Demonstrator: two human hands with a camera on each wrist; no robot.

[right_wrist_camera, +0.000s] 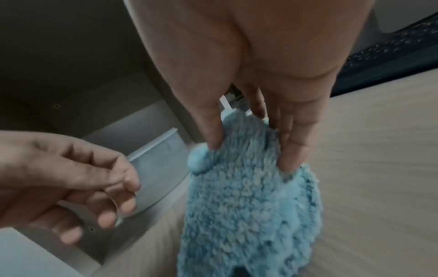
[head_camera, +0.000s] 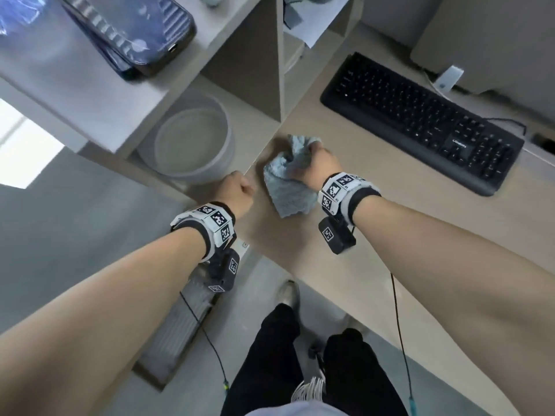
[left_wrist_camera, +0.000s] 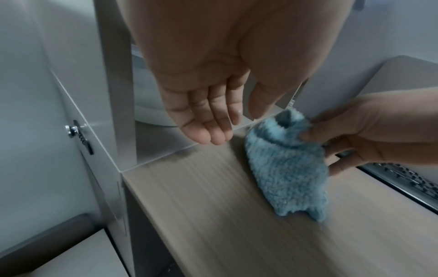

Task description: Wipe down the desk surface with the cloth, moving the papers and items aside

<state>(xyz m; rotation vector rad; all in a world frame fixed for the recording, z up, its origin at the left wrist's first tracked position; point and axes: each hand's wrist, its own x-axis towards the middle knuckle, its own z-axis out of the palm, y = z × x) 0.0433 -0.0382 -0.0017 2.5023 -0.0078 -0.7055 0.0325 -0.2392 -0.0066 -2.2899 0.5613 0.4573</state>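
A fluffy light-blue cloth [head_camera: 288,181] [left_wrist_camera: 286,168] [right_wrist_camera: 249,196] hangs bunched just above the light wooden desk [head_camera: 375,223], near its left edge. My right hand [head_camera: 315,166] [right_wrist_camera: 249,146] grips the cloth's upper part between thumb and fingers. My left hand [head_camera: 240,190] [left_wrist_camera: 213,120] hovers beside the cloth at the desk's left edge, holding nothing, its fingers relaxed and loosely bent; the right wrist view shows the left hand [right_wrist_camera: 94,196] apart from the cloth.
A black keyboard [head_camera: 420,121] lies on the desk to the right, with a monitor base [head_camera: 450,79] behind it. A round white bin [head_camera: 192,139] sits in the shelf unit left of the desk. Papers [head_camera: 306,28] lie on a shelf behind. A dark suitcase [head_camera: 126,34] rests at upper left.
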